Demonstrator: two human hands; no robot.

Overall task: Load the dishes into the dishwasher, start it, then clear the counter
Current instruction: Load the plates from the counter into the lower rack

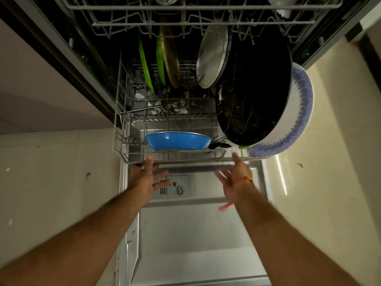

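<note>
Hands at lower rack [127,129]: left hand [144,178] and right hand [237,178] open, fingers spread, thumb tips apparently touching the front rail, gripping nothing. Blue pan [177,141] lies just beyond the fingers. Push evenly; the large black pan [253,89] overhangs.

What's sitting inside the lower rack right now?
Lower rack holds a blue pan, two green plates, a steel plate and a large black pan; items behind it are hidden.

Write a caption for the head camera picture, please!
Both hands touch the loaded lower rack over the open dishwasher door.
</note>
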